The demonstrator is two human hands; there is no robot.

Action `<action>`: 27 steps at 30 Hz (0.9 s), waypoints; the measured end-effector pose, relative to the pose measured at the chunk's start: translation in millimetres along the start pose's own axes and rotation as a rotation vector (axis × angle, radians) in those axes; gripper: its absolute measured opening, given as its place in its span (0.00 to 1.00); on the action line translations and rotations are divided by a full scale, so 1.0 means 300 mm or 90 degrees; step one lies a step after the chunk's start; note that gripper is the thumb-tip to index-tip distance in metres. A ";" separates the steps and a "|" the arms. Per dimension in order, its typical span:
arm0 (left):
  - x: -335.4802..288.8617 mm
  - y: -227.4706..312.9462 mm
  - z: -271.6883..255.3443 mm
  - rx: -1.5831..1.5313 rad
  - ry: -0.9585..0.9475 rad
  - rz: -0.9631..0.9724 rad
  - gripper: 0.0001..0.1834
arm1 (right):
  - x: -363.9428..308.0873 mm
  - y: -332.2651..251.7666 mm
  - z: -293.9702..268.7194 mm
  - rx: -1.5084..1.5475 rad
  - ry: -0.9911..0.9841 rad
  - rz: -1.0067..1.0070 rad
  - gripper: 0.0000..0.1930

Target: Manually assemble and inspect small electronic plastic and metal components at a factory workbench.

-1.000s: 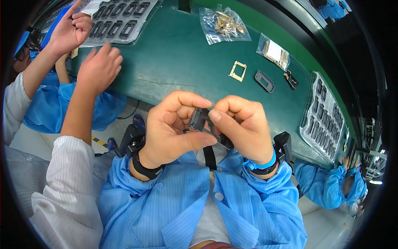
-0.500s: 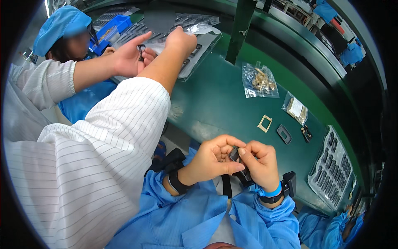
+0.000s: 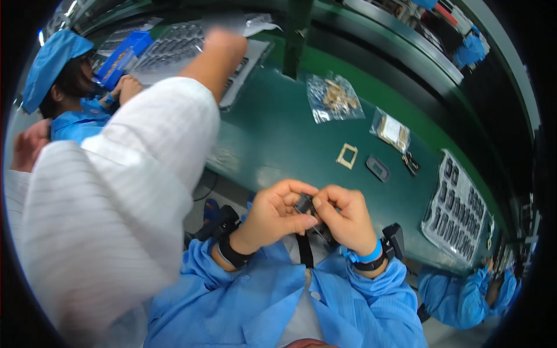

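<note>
Close in front of my chest, above the table's near edge, my left hand (image 3: 277, 210) and my right hand (image 3: 346, 219) meet at the fingertips. Between them is a small dark rectangular part (image 3: 303, 203), which both hands pinch. Fingers cover much of it, so its exact kind does not show. Beyond my hands on the green table lie a cream rectangular frame (image 3: 347, 156) and a grey housing with a window (image 3: 378, 168). A small black object (image 3: 411, 164) rests to the right of the housing.
Clear bags of cream pieces (image 3: 333, 100) and labelled cream parts (image 3: 393, 133) lie farther back. A tray of dark parts (image 3: 455, 211) is at right. A co-worker's white striped sleeve (image 3: 156, 139) crosses at left toward other trays (image 3: 232, 95). A green post (image 3: 296, 40) stands behind.
The view has shifted, moving table items left and up in the picture. One of the standing co-worker's hands has drawn back left; the other blurs over the trays. My hands keep hold of the dark part.
</note>
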State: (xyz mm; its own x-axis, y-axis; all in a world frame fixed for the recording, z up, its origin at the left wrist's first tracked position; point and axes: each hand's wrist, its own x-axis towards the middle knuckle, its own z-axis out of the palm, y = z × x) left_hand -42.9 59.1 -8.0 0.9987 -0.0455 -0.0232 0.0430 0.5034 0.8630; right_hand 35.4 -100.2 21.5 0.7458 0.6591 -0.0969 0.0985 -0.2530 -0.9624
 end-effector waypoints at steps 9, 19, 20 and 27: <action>0.021 -0.001 -0.009 -0.025 -0.031 0.045 0.25 | -0.050 -0.009 -0.072 0.296 -0.096 0.141 0.11; 0.031 -0.023 0.045 -0.056 -0.027 0.028 0.30 | -0.101 0.061 -0.086 0.414 -0.081 0.174 0.11; 0.027 -0.025 0.038 -0.055 -0.032 0.038 0.30 | -0.100 0.061 -0.081 0.413 -0.082 0.178 0.11; 0.053 -0.043 0.047 -0.032 -0.039 0.038 0.29 | -0.103 0.084 -0.099 0.431 -0.068 0.174 0.11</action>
State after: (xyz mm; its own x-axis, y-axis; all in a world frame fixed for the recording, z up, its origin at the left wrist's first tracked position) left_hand -27.9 39.7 -12.2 0.9960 -0.0667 0.0597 -0.0132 0.5499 0.8351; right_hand 34.3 -147.9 7.8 0.6139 0.7092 -0.3467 -0.5358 0.0519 -0.8427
